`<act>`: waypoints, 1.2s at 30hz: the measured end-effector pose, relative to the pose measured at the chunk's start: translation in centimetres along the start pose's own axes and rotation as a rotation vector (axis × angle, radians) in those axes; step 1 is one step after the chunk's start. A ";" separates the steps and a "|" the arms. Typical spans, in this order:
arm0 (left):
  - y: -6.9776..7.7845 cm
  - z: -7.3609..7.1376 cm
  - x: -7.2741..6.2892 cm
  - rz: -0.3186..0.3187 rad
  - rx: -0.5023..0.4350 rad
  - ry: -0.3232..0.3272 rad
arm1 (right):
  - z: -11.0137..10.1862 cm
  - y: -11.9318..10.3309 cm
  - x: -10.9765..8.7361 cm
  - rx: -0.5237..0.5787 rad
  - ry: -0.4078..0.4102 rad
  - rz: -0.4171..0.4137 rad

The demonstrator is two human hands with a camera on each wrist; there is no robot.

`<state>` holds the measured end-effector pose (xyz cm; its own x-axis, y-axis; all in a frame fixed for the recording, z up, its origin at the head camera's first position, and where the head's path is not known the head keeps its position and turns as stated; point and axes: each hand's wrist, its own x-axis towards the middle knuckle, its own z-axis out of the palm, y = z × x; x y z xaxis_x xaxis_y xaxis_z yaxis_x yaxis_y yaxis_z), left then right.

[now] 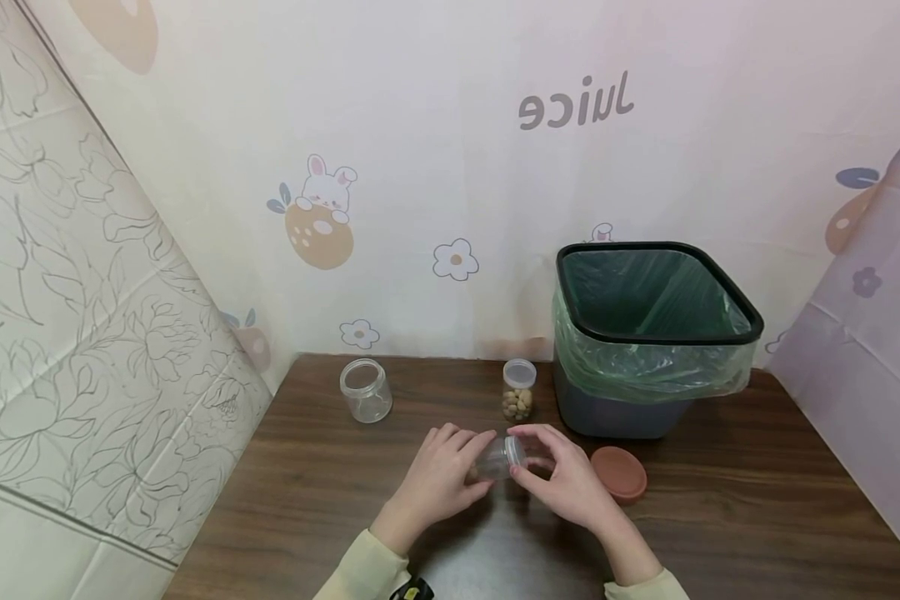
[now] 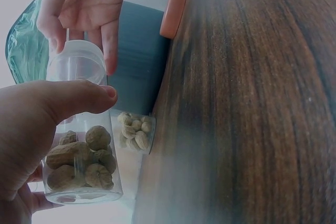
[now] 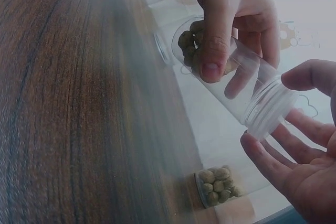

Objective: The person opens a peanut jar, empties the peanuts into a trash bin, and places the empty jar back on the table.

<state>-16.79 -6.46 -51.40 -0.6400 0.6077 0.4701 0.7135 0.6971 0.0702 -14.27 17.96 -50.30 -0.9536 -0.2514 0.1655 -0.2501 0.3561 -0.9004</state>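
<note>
A clear plastic jar (image 1: 489, 461) of unshelled peanuts (image 2: 79, 161) is held tilted just above the table. My left hand (image 1: 438, 473) grips its body, with the thumb (image 2: 86, 98) across the side in the left wrist view. At the other end sits a translucent screw lid (image 3: 273, 107), and my right hand (image 1: 566, 475) pinches its rim between thumb and fingers. Whether the lid is tight or loose, I cannot tell. Just beyond the hands stands a second lidded jar (image 1: 519, 375), also with peanuts in its lower part.
Toward the back left stands an uncapped clear jar (image 1: 367, 400). A dark bin (image 1: 615, 412) with a green liner (image 1: 667, 371) is at the back right. In front of it lies a round reddish-brown lid-like disc (image 1: 619, 473). A patterned cloth (image 1: 450, 167) hangs behind the wooden table (image 1: 727, 500).
</note>
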 end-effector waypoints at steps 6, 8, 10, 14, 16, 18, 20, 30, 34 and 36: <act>0.0 -0.1 0.0 -0.002 -0.001 -0.001 | 0.0 0.1 0.0 -0.009 -0.003 -0.031; 0.0 -0.1 0.0 -0.002 0.000 0.001 | 0.0 0.1 0.0 -0.009 -0.004 -0.036; 0.0 -0.1 0.0 -0.002 -0.001 0.002 | 0.0 0.1 0.0 -0.010 -0.005 -0.038; 0.0 -0.2 0.0 0.003 -0.002 0.009 | -0.1 0.1 0.0 -0.012 -0.007 -0.045; 0.0 -0.2 0.0 0.006 -0.002 0.013 | -0.1 0.1 0.0 -0.011 -0.008 -0.047; 0.0 -0.2 0.0 0.007 -0.001 0.018 | -0.1 0.1 0.0 -0.011 -0.009 -0.051; 0.0 -0.2 0.0 0.008 0.000 0.020 | -0.1 0.1 0.0 -0.010 -0.010 -0.055; -0.1 0.0 0.0 0.011 0.002 0.019 | -0.2 0.3 0.0 0.018 -0.007 -0.090; -0.1 0.0 -0.1 0.009 0.008 0.015 | -0.1 0.2 0.0 0.017 0.003 -0.090; -0.1 0.0 -0.1 0.007 0.013 0.011 | 0.0 0.2 -0.1 0.005 0.018 -0.076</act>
<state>-16.82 -6.59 -51.48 -0.6320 0.6086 0.4798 0.7141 0.6978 0.0554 -14.25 18.09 -50.46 -0.9347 -0.2613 0.2409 -0.3214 0.3323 -0.8867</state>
